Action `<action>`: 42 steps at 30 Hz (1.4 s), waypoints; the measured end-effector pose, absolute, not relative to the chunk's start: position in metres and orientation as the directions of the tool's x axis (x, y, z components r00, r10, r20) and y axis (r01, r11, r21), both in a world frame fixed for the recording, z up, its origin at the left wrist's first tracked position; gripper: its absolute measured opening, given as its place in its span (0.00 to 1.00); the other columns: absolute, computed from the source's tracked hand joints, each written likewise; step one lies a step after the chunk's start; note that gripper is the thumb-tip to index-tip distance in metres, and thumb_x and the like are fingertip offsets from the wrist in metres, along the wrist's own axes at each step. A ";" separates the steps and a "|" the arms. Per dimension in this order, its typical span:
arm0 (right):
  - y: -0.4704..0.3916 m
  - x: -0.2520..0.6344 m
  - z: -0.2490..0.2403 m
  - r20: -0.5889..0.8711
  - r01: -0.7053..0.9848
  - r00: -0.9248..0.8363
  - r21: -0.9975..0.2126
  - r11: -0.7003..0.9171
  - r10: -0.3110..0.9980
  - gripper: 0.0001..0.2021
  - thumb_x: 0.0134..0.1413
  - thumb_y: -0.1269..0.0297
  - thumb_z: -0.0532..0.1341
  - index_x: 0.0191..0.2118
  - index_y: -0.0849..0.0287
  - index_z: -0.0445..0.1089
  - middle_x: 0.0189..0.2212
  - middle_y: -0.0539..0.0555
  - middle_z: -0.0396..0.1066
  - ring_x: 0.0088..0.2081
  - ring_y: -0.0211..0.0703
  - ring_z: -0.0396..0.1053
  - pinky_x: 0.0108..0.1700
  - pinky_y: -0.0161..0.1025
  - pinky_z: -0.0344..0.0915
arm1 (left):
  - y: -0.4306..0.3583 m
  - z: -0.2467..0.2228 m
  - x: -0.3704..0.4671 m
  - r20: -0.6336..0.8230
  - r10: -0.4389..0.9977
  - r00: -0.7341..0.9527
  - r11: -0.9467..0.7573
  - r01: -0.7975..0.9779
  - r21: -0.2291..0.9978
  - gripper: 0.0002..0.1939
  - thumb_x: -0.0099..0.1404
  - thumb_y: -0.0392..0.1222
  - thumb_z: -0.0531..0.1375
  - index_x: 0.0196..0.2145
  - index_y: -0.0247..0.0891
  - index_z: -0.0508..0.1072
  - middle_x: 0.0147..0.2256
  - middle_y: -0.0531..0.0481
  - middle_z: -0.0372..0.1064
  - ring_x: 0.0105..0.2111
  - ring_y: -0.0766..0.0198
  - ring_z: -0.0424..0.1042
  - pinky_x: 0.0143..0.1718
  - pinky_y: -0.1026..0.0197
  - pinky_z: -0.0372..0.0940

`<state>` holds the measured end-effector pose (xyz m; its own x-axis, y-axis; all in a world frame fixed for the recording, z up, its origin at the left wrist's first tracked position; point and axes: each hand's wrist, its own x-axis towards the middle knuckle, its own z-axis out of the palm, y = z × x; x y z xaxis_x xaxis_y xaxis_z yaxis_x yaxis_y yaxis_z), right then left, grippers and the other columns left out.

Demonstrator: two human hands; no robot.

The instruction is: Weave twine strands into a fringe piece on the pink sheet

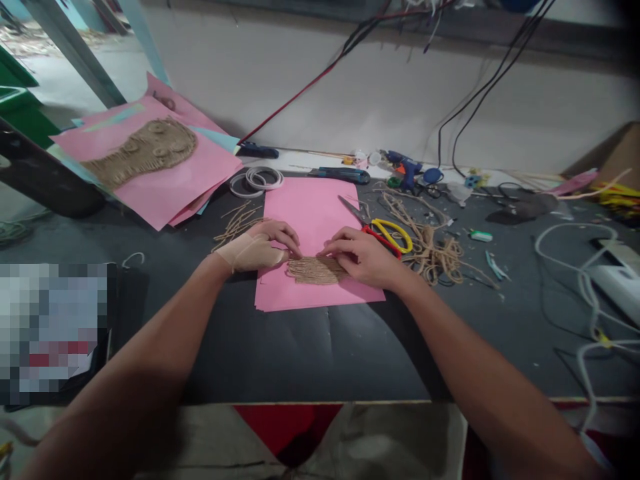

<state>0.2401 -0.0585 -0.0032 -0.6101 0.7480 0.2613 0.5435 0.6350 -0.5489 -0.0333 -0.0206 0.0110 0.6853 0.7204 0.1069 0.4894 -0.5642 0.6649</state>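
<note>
A flat patch of brown jute twine (316, 272), its strands laid side by side, lies on a pink sheet of paper (311, 207) in front of me. My left hand (257, 247), with a beige wrap around palm and wrist, has its fingertips closed at the patch's upper left edge. At the upper right edge, my right hand (367, 259) pinches the twine with bent fingers. Scissors (393, 235) with red and yellow handles lie partly on the paper behind my right hand. Cut twine pieces (237, 223) rest beyond my left hand; a loose twine bundle (435, 257) is to the right.
Pink sheets (173, 193) carrying a twine-covered shape are stacked at the back left. Tape rings (263, 180), a utility knife (345, 175) and a blue glue gun (410, 170) lie along the back. A white cable (583, 267) loops at the right. A dark folder (113, 320) sits left.
</note>
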 end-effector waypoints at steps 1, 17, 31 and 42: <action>-0.059 0.240 -0.003 0.266 0.544 -0.607 -0.547 0.636 0.749 0.19 0.59 0.78 0.55 0.46 0.52 0.78 0.45 0.57 0.72 0.46 0.46 0.71 0.49 0.45 0.69 | -0.021 0.010 -0.033 0.110 0.721 0.684 -0.569 0.495 0.656 0.13 0.57 0.34 0.59 0.31 0.44 0.84 0.43 0.49 0.78 0.44 0.59 0.74 0.55 0.53 0.62; -0.060 0.226 -0.012 0.297 0.604 -0.425 -0.611 0.512 0.855 0.05 0.59 0.65 0.65 0.40 0.58 0.76 0.35 0.55 0.72 0.36 0.42 0.70 0.40 0.40 0.66 | -0.030 0.012 -0.025 0.051 0.757 0.651 -0.527 0.563 0.636 0.21 0.51 0.28 0.55 0.35 0.44 0.83 0.45 0.50 0.77 0.45 0.59 0.72 0.59 0.52 0.61; -0.049 0.258 0.002 0.213 0.632 -0.471 -0.595 0.496 0.856 0.09 0.53 0.64 0.70 0.41 0.57 0.77 0.34 0.54 0.74 0.33 0.40 0.69 0.36 0.40 0.66 | -0.024 0.009 -0.034 0.161 0.784 0.600 -0.534 0.518 0.668 0.14 0.53 0.31 0.56 0.28 0.40 0.81 0.40 0.47 0.79 0.39 0.59 0.76 0.43 0.56 0.70; -0.049 0.253 -0.003 0.279 0.640 -0.462 -0.553 0.534 0.842 0.05 0.59 0.64 0.66 0.39 0.57 0.77 0.32 0.53 0.75 0.30 0.39 0.68 0.34 0.39 0.63 | -0.009 0.008 -0.061 0.263 0.942 0.206 -0.281 0.916 0.286 0.11 0.60 0.40 0.61 0.38 0.39 0.82 0.43 0.42 0.76 0.47 0.50 0.72 0.52 0.48 0.67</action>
<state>0.2533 -0.0495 -0.0033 -0.4624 0.8418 0.2787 0.6397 0.5343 -0.5525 -0.0611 -0.0087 0.0085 0.2065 0.9424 0.2631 0.9161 -0.2806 0.2863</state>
